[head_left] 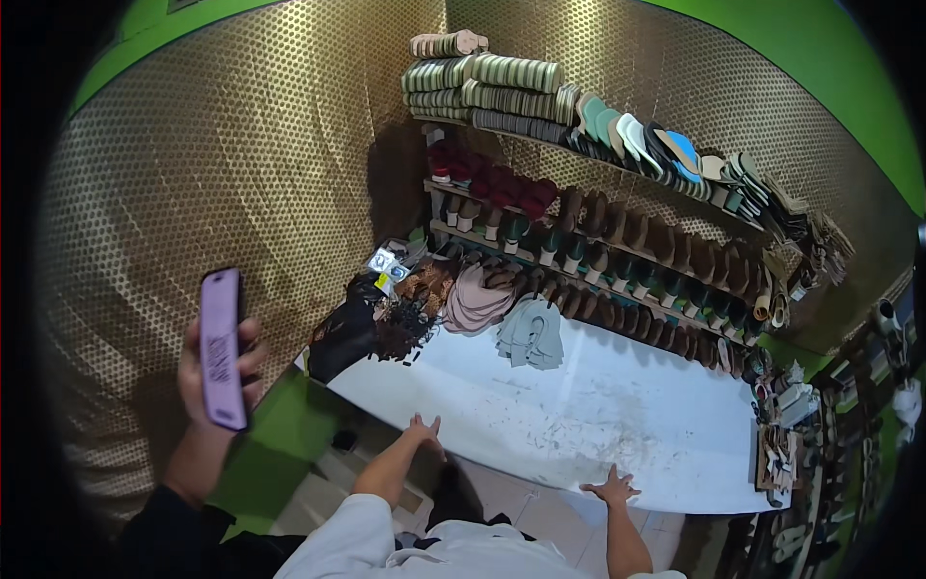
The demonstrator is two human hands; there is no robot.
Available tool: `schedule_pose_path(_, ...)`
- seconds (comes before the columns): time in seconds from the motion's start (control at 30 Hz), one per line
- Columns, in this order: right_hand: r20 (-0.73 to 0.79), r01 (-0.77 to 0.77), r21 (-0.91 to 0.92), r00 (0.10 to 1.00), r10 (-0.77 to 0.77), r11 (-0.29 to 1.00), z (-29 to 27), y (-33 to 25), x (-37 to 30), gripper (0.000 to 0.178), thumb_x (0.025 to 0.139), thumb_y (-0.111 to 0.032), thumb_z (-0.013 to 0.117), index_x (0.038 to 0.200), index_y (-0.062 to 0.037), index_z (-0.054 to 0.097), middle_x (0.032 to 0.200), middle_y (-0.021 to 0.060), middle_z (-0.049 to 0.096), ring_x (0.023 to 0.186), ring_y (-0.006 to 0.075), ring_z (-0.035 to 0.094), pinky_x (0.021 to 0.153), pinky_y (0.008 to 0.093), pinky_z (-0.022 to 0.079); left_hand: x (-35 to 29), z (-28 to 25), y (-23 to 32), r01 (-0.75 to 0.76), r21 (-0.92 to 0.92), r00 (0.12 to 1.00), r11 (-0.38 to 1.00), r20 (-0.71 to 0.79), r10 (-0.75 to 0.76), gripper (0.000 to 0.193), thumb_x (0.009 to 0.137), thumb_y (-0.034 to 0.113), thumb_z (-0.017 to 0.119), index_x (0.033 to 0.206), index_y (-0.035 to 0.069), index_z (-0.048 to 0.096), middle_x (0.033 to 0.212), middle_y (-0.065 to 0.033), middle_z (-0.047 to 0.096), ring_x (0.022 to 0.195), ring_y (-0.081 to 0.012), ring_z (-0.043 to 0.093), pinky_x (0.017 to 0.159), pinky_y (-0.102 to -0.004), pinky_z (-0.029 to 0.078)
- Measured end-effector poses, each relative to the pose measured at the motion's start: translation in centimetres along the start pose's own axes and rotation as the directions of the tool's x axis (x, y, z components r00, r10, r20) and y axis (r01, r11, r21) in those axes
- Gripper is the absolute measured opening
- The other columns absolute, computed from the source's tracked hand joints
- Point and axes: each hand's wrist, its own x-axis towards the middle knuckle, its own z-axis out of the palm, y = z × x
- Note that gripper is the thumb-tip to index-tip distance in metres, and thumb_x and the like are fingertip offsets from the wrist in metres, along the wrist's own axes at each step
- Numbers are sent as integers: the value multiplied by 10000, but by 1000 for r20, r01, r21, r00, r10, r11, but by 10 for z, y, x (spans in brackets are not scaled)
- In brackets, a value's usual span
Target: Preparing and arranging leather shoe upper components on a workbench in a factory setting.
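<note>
My left hand (425,433) is over the near left edge of a white worktable (463,386), fingers apart and nothing in them. To its right, my right hand (612,486) spreads its fingers above the table's near edge, also holding nothing. I cannot tell whether either hand touches the surface. Dark scuffs and small scraps mark the table beyond my right hand. Toward the back lie a stack of grey cut pieces (531,334), a heap of pinkish-beige pieces (476,301) and a pile of small black pieces (405,333).
At the left, another person's hand (196,381) in a dark sleeve holds up a phone (223,347). Behind the table, shelves carry rows of shoe forms (617,261), dark red rolls (506,188) and stacked soles (521,72). A wooden tray (776,458) stands at the right end.
</note>
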Motion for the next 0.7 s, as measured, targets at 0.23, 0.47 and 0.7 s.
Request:
schedule_pose_path(0.23,-21,11,4,1000,-11,1000,-4,-4,-5,1455,506,-902,779,1678,-239,227,1648,397,163,1483,580,317,1147,811,69,-14,3,-1,21,-85,995,996,-98,-30,1590,517,629,959,1684,282,-66,1674,-386,-98,1574,-532,4,1254,-584,218)
schedule_pose_path(0.47,-23,22,-33,999,-22,999,-14,-37,6,1149,652,-778,795,1598,-253,410,1655,212,350,1478,501,384,1153,821,116,-24,-26,-18,-156,-12,987,988,-50,155,1391,600,697,878,1675,214,139,1631,-375,155,1491,-528,270,1192,-573,325)
schedule_pose_path(0.7,-298,340,97,907,-299,935,-48,-188,18,745,801,-546,802,1436,-199,623,1572,183,484,1430,396,471,1192,764,138,-28,-70,-62,-349,-305,937,886,-102,334,1176,715,691,801,1631,105,352,1538,-186,547,1371,-329,554,1158,-396,420)
